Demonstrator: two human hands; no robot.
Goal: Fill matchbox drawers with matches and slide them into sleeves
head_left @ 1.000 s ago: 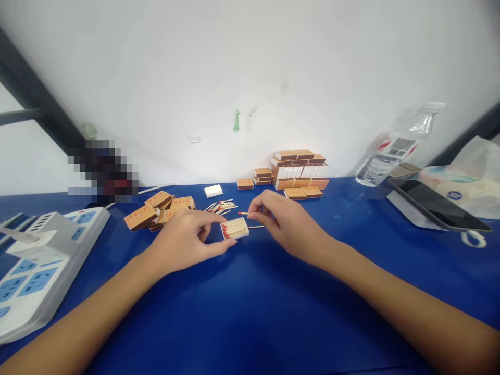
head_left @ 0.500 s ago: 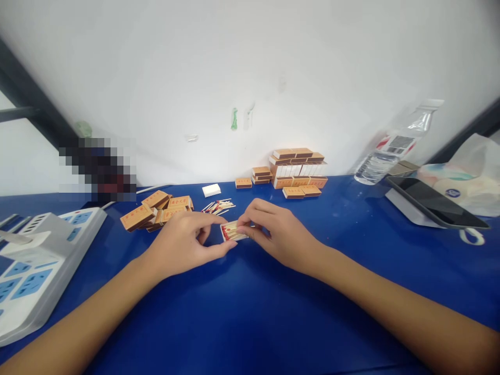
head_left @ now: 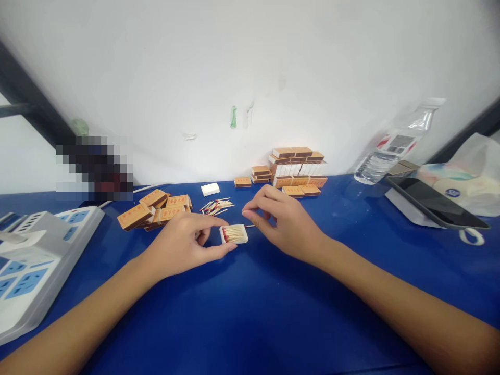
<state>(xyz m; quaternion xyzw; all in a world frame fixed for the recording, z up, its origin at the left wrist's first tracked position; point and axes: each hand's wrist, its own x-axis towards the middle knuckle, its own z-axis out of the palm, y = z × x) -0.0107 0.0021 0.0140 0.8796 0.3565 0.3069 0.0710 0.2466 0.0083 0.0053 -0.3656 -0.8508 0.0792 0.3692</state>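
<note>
A small white matchbox tray [head_left: 245, 235] lies on the blue table with a row of red-headed matches [head_left: 234, 233] inside. My left hand [head_left: 187, 240] grips the tray's left part between thumb and forefinger. Just right of the tray, my right hand [head_left: 283, 219] hovers with its fingers drawn together, and nothing shows between them. A single match [head_left: 250, 225] sits partly behind that hand. Loose matches [head_left: 219, 207] are heaped beyond the tray, and a white tray [head_left: 210, 189] rests behind them.
Orange matchboxes are piled [head_left: 172, 207] at left and stacked [head_left: 299, 169] against the wall. A power strip [head_left: 50, 276] occupies the left edge. To the right are a water bottle [head_left: 394, 148], a phone [head_left: 433, 203] and a tissue pack [head_left: 464, 182].
My right hand has lifted off the matches and drawn back to the right, uncovering the tray. My left hand keeps its hold on the tray.
</note>
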